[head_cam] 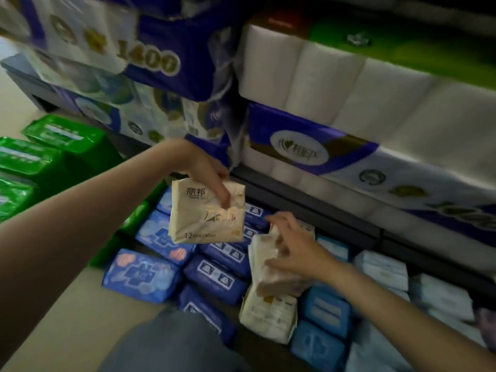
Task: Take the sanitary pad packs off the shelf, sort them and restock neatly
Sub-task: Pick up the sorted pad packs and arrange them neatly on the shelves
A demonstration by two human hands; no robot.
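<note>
1. The person's left hand (208, 170), at centre frame, hangs from above and pinches the top edge of a cream pack (206, 212). Fingers are curled over the wrapper, which is crumpled under them. The pack is held clear of the goods below.
2. The right hand (292, 244), just right of and below the first, grips a second cream pack (271, 267). The thumb lies along its lower side and the fingers spread over its top. The pack sits tilted in the grasp.
3. A third cream pack (268, 316) lies directly beneath the second, resting among the blue stock at lower centre. Whether the two touch cannot be told.
4. Dark blue packs (216, 279) lie in rows at lower centre, beneath both hands.
5. Blue packs with pink marks (141, 276) lie to their left, at the edge of the tan floor (53, 318).
6. Lighter blue packs (326, 312) and pale blue-white packs (383, 269) fill the lower right of the frame.
7. Green packs (32, 154) are stacked at the left edge of the frame, well apart from the hands.
8. Toilet roll bundles (308, 84) in white and purple wrap occupy the shelf (308, 210) across the upper half of the frame.
9. The person's knee in grey cloth (174, 342) shows at bottom centre.
10. The view is blurred; the print on most packs cannot be read.
</note>
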